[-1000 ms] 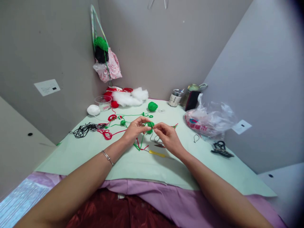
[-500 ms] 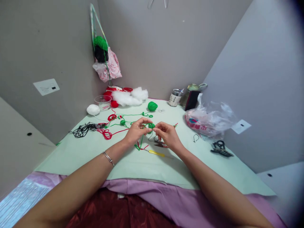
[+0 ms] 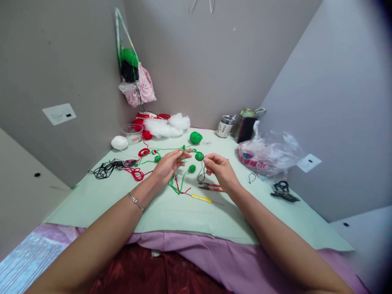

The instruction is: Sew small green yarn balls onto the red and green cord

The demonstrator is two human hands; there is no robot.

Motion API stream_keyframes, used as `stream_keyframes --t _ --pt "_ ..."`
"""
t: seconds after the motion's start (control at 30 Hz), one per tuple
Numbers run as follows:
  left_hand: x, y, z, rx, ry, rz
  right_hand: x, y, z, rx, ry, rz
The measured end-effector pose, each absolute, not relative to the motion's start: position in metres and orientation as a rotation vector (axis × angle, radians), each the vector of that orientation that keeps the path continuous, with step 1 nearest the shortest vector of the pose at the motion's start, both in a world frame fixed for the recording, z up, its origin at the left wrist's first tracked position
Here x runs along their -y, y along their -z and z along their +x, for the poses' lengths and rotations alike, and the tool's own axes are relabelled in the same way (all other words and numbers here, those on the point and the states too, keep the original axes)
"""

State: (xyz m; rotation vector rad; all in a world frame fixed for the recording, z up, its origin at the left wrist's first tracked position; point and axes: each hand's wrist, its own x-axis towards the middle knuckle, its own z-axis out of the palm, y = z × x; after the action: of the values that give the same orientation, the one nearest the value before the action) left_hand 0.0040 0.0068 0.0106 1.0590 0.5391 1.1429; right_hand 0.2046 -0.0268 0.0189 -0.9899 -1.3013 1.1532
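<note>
My right hand [image 3: 219,167] pinches a small green yarn ball [image 3: 199,157] between thumb and fingertips. A dark cord loop [image 3: 201,175] hangs down below that ball. To the left, my left hand [image 3: 171,163] has its fingers stretched toward the ball, apart from it, with no firm grip visible. A second small green ball [image 3: 192,168] with a green strand trailing from it shows between the hands. Thread snips [image 3: 210,187] with red handles lie under my right hand. Nearer to me is a yellow-handled crochet hook [image 3: 201,198], beside red and green yarn ends.
Black cord [image 3: 112,168] and red yarn [image 3: 134,174] lie tangled at left. White stuffing [image 3: 165,125], a clear tub [image 3: 133,134] and a green yarn ball [image 3: 196,137] sit at the back. A plastic bag [image 3: 266,153] and a black hair clip [image 3: 284,192] are at right.
My left hand has let go of the green ball and drawn back left, its fingers opening. The ball stays pinched in my right hand, and the second small ball now shows clearly.
</note>
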Motion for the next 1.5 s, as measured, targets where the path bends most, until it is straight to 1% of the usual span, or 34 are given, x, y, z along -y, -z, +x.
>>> stream_keyframes --t 0.1,0.23,0.43,0.57,0.77,0.97,1.07,1.27,1.33,1.4,1.5 --pt "-0.006 -0.021 -0.002 -0.39 -1.116 0.844 0.027 -0.017 0.203 1.304 -1.146 -1.005" --pt "-0.003 -0.026 -0.001 -0.364 -1.042 0.744 0.031 -0.018 0.199 1.359 -1.151 -1.008" --pt "0.006 -0.018 0.012 -0.531 -1.182 1.131 0.036 -0.02 0.194 1.401 -1.13 -1.009" --pt "0.005 -0.01 0.015 -0.571 -1.133 1.318 0.036 -0.02 0.195 1.399 -1.107 -1.019" --pt "0.003 -0.001 0.015 -0.606 -1.05 1.365 0.034 -0.019 0.197 1.405 -1.124 -1.087" --pt "0.001 0.005 0.018 -0.722 -1.152 1.487 0.032 -0.015 0.197 1.422 -1.204 -1.078" --pt "0.001 0.007 0.02 -0.725 -1.158 1.547 0.034 -0.012 0.195 1.516 -1.088 -1.05" --pt "0.004 0.007 0.022 -0.715 -1.137 1.555 0.04 -0.009 0.197 1.82 -0.599 -1.174" --pt "0.004 0.004 0.021 -0.721 -1.122 1.573 0.042 -0.016 0.197 1.831 -0.506 -1.157" --pt "0.003 0.002 0.019 -0.736 -1.133 1.602 0.044 -0.027 0.198 1.74 -0.585 -1.086" --pt "-0.001 -0.002 0.014 -0.804 -1.22 1.585 0.048 -0.05 0.203 1.494 -0.984 -0.912"
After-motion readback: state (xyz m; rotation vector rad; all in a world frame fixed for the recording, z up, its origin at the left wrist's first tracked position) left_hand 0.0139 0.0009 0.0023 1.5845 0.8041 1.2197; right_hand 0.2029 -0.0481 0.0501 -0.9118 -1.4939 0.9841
